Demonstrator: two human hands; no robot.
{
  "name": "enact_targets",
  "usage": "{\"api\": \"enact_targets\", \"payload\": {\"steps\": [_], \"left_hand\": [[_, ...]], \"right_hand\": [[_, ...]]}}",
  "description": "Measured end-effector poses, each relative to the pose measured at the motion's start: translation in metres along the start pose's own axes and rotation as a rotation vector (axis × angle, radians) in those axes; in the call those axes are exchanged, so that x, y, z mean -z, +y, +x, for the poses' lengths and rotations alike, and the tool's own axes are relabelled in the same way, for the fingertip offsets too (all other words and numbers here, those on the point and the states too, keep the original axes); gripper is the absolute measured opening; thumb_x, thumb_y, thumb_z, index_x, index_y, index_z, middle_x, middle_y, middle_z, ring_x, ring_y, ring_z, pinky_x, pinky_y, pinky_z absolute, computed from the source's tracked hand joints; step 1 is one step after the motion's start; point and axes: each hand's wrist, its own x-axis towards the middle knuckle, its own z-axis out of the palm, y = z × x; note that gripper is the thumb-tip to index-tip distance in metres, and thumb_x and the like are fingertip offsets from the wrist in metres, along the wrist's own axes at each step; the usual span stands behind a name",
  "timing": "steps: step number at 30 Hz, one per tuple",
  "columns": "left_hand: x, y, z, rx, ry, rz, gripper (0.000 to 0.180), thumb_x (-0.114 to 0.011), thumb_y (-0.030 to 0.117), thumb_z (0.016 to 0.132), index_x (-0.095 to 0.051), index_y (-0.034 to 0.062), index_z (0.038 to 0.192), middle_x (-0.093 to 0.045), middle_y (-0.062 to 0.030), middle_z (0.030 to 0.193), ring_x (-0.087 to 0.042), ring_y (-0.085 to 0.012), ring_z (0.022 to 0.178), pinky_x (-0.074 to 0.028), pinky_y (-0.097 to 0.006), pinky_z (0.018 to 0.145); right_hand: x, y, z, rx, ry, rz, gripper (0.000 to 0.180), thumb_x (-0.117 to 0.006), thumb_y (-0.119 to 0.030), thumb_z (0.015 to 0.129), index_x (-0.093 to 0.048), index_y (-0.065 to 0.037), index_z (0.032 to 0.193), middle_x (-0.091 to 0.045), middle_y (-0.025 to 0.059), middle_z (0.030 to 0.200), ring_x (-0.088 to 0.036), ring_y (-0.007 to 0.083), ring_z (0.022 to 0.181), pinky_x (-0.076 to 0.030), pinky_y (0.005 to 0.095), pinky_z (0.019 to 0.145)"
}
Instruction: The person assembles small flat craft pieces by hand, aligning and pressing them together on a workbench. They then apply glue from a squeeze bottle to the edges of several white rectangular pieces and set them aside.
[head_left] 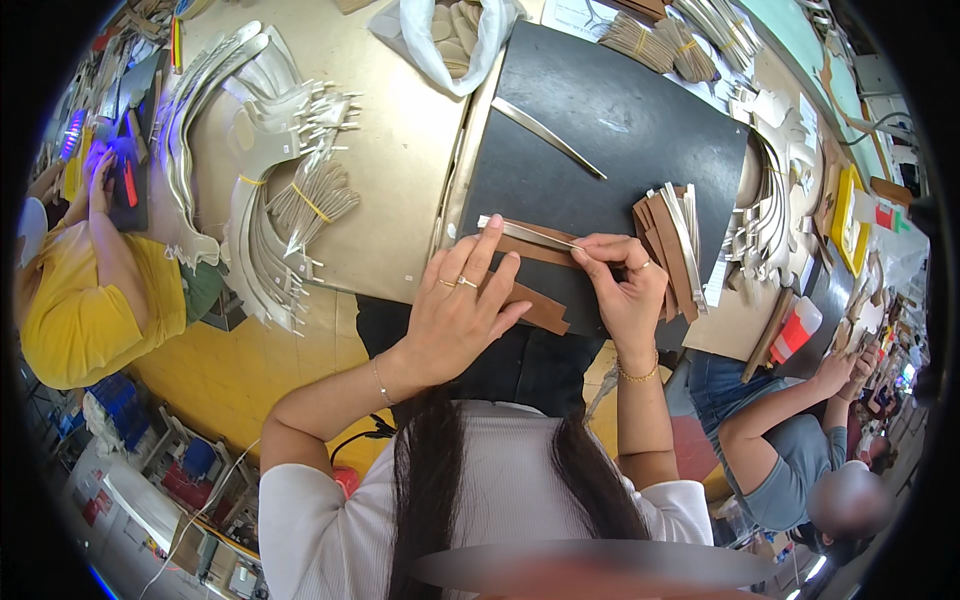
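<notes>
Workshop tabletop is topped by a black mat. Toward its six o'clock edge, a pale strip is laid along a brown strip, its three o'clock end pinched by the right hand, its nine o'clock end touched by the left hand, fingers spread. Judged light, thin and bendable, it is best held at both ends.

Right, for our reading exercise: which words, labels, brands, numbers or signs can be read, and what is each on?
None is clear enough to quote.
Paper sheet near the top edge: markings too small to read.
Black mat: pale mark, too unclear to read.
Red-and-white container: no lettering legible.
Pale strip held by the right hand: no lettering visible.
</notes>
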Motion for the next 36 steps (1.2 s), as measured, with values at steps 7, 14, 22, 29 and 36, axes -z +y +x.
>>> {"api": "enact_targets", "payload": {"steps": [7, 14, 22, 29, 36], "left_hand": [[0.001, 0.006, 0.004, 0.024, -0.042, 0.091, 0.063, -0.077, 0.033, 0.083, -0.053, 0.0006, 0.131, -0.045, -0.0216, 0.148, -0.047, -0.0369, 0.130, -0.041, -0.049, 0.106], [-0.001, 0.011, 0.009, 0.029, -0.057, 0.150, 0.073, -0.078, 0.035, 0.082, -0.049, -0.0012, 0.139, -0.049, -0.0209, 0.143, -0.044, -0.0367, 0.136, -0.037, -0.050, 0.112], [-0.011, 0.018, 0.013, 0.071, -0.054, 0.267, 0.077, -0.076, 0.045, 0.080, -0.051, 0.0098, 0.144, -0.047, -0.0212, 0.142, -0.045, -0.0369, 0.133, -0.038, -0.051, 0.109], [-0.012, 0.023, 0.018, 0.072, -0.065, 0.321, 0.081, -0.074, 0.056, 0.075, -0.055, 0.0163, 0.142, -0.048, -0.0221, 0.136, -0.046, -0.0393, 0.128, -0.039, -0.052, 0.107], [-0.017, 0.035, 0.027, 0.091, -0.086, 0.400, 0.081, -0.069, 0.066, 0.072, -0.054, 0.0303, 0.142, -0.048, -0.0271, 0.131, -0.046, -0.0440, 0.123, -0.037, -0.057, 0.105]], "right_hand": [[0.006, -0.008, -0.001, -0.090, 0.047, -0.110, 0.009, -0.075, 0.000, 0.085, -0.067, 0.002, 0.087, -0.072, 0.0079, 0.082, -0.069, 0.0142, 0.073, -0.055, 0.0252, 0.068], [0.009, -0.012, 0.002, -0.318, 0.055, -0.110, 0.013, -0.076, -0.010, 0.088, -0.068, 0.001, 0.089, -0.069, 0.0054, 0.076, -0.065, 0.0092, 0.066, -0.052, 0.0231, 0.063], [0.012, -0.017, 0.008, -0.333, 0.003, -0.184, 0.013, -0.075, -0.010, 0.087, -0.068, 0.001, 0.088, -0.068, 0.0085, 0.075, -0.066, 0.0132, 0.064, -0.052, 0.0259, 0.061], [0.010, -0.017, 0.008, -0.305, 0.012, -0.214, 0.013, -0.074, -0.009, 0.087, -0.068, 0.002, 0.088, -0.068, 0.0102, 0.076, -0.066, 0.0151, 0.064, -0.052, 0.0274, 0.061], [0.006, -0.015, 0.006, -0.145, 0.044, -0.303, 0.012, -0.074, -0.007, 0.086, -0.064, 0.001, 0.088, -0.064, 0.0105, 0.078, -0.063, 0.0208, 0.063, -0.051, 0.0324, 0.059]]}}
